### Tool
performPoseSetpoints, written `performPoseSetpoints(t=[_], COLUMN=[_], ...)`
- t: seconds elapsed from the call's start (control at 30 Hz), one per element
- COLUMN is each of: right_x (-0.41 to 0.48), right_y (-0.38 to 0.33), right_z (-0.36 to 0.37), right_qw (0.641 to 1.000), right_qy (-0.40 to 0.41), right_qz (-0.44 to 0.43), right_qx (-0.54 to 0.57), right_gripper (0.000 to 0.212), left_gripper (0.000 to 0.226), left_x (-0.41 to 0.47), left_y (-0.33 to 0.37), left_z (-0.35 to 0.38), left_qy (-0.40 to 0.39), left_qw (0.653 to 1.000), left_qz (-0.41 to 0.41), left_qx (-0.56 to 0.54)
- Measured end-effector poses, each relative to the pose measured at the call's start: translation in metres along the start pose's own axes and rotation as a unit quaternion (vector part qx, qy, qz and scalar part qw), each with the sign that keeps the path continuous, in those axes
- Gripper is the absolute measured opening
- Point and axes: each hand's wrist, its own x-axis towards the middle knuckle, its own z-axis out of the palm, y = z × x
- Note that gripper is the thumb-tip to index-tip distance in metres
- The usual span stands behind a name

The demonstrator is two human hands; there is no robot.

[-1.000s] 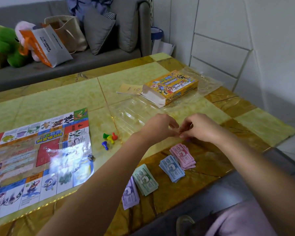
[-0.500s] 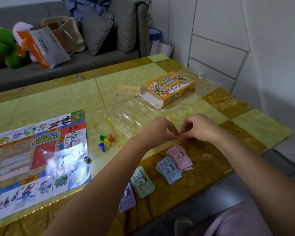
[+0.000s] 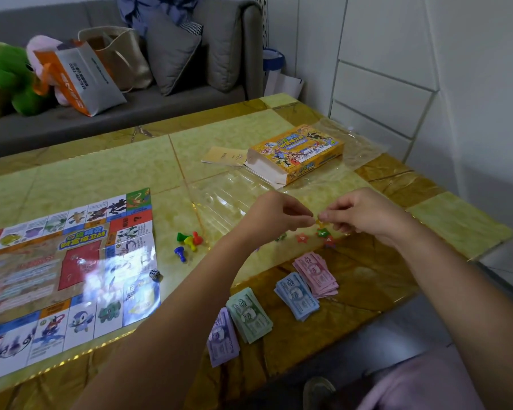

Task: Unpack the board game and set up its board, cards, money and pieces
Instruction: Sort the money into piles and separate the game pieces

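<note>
The game board (image 3: 65, 279) lies unfolded on the left of the table, a die (image 3: 154, 274) at its right edge. Several coloured pawns (image 3: 188, 242) lie beside it. Four money stacks sit near the front edge: purple (image 3: 222, 338), green (image 3: 249, 315), blue (image 3: 297, 295) and pink (image 3: 316, 273). My left hand (image 3: 274, 216) and right hand (image 3: 365, 213) meet above the table, each pinching a small clear packet (image 3: 319, 221). Small star tokens (image 3: 314, 236) lie or fall just beneath it. The yellow game box (image 3: 299, 152) lies farther back.
A clear plastic tray (image 3: 228, 196) and plastic wrap (image 3: 365, 149) lie around the box, a folded paper sheet (image 3: 225, 155) beside it. Behind the table a grey sofa (image 3: 166, 105) holds bags, cushions and plush toys. A white wall (image 3: 427, 99) is at right.
My hands have drawn slightly apart on the packet, and small star tokens now show on the table beneath them. The view has tilted a little.
</note>
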Motion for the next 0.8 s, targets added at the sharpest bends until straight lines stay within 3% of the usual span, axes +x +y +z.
performPoseSetpoints(t=[0.3,0.37,0.47,0.57,0.7,0.8], right_x=[-0.010,-0.009,-0.004,-0.002,-0.003,-0.002], right_y=[-0.019,-0.018,-0.008,0.003,0.012,0.016], right_z=[0.023,0.025,0.017,0.005,-0.002,-0.002], right_qw=[0.989,0.990,0.986,0.965,0.950,0.948], right_qy=[-0.091,-0.092,-0.019,-0.002,-0.067,-0.070], right_qz=[-0.073,-0.090,-0.126,-0.114,-0.059,-0.065], right_qx=[0.095,0.054,-0.106,-0.237,-0.301,-0.302], right_gripper=[0.010,0.009,0.006,0.023,0.053,0.057], left_gripper=[0.010,0.010,0.017,0.020,0.022,0.023], left_x=[-0.026,-0.032,-0.043,-0.053,-0.056,-0.056], left_y=[-0.004,-0.009,-0.019,-0.031,-0.041,-0.044], left_z=[-0.035,-0.044,-0.062,-0.074,-0.075,-0.070], left_qy=[-0.018,-0.007,0.009,-0.007,-0.005,-0.003], left_qw=[0.996,0.996,0.989,0.979,0.968,0.967], left_qz=[-0.054,-0.083,-0.138,-0.182,-0.219,-0.221], left_qx=[-0.070,-0.041,0.041,0.094,0.119,0.126])
